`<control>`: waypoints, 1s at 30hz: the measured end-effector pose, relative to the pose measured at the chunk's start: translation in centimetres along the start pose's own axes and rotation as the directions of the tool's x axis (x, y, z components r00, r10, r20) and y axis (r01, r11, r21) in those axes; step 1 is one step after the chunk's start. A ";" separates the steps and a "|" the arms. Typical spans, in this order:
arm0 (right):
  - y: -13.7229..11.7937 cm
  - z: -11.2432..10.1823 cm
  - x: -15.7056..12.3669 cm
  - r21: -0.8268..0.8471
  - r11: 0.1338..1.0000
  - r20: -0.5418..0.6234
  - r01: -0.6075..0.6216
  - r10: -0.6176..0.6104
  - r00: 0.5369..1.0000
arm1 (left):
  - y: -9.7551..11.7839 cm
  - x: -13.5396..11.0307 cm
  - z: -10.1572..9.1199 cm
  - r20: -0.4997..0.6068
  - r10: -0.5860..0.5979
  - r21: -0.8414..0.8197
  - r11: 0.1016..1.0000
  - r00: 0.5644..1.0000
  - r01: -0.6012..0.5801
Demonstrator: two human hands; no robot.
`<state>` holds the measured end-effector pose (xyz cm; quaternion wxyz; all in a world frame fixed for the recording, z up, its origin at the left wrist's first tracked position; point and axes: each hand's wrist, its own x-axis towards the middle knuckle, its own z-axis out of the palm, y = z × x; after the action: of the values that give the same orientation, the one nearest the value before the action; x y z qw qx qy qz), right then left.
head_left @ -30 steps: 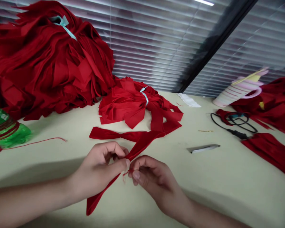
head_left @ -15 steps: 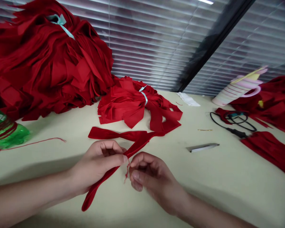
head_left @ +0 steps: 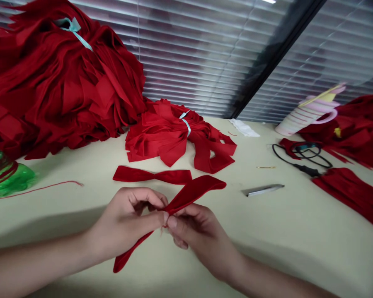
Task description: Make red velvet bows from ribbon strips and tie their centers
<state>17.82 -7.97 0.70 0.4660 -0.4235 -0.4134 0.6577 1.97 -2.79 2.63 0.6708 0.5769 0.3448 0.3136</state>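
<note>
Over the cream desk (head_left: 267, 236): one red velvet strip (head_left: 194, 192), long axis running near-left to far-right, pinched mid-length in closed grips by left hand (head_left: 121, 221) and right hand (head_left: 202, 236); wider end beyond right hand, tail below left.

I had two hands at work, my left hand (head_left: 124, 219) and my right hand (head_left: 202, 240), both on one red velvet strip (head_left: 189, 194). Before me lay one pinched red velvet bow (head_left: 152, 176), one large red velvet bundle (head_left: 59, 82), one smaller red velvet bundle (head_left: 164, 138), one green plastic bottle (head_left: 6, 178), one coiled black cable (head_left: 301, 157) and one silver box cutter (head_left: 262, 190).
</note>
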 end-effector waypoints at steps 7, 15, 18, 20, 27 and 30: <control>-0.2 -0.2 -0.3 -0.029 0.998 0.044 0.060 -0.058 0.997 | 0.6 -0.5 0.4 0.011 -0.089 -0.099 0.991 0.996 0.090; -0.7 -0.2 -0.2 -0.128 0.991 0.097 0.040 -0.027 0.995 | 0.4 -0.7 0.2 0.069 -0.168 -0.161 0.971 0.983 0.177; -0.6 -0.2 -0.3 -0.111 0.991 0.124 0.069 -0.055 0.991 | 0.3 -0.7 0.2 0.078 -0.128 -0.070 0.989 0.989 0.134; -0.5 -0.3 -0.4 -0.125 0.989 0.124 0.076 -0.060 0.990 | 0.1 -0.6 0.1 0.026 -0.094 0.018 0.995 0.995 0.093; -0.7 -0.9 -0.9 -0.193 0.931 0.141 0.308 -0.285 0.948 | 0.1 -0.4 0.1 -0.035 -0.090 0.192 0.977 0.995 0.095; -1.4 -0.9 -1.2 -0.293 0.826 0.260 0.481 -0.416 0.872 | 0.4 -0.6 0.4 -0.007 -0.173 0.166 0.971 0.985 0.172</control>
<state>19.30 -8.73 1.94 0.4851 -0.3268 -0.6525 0.4818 1.93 -3.46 3.09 0.6463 0.5999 0.4160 0.2220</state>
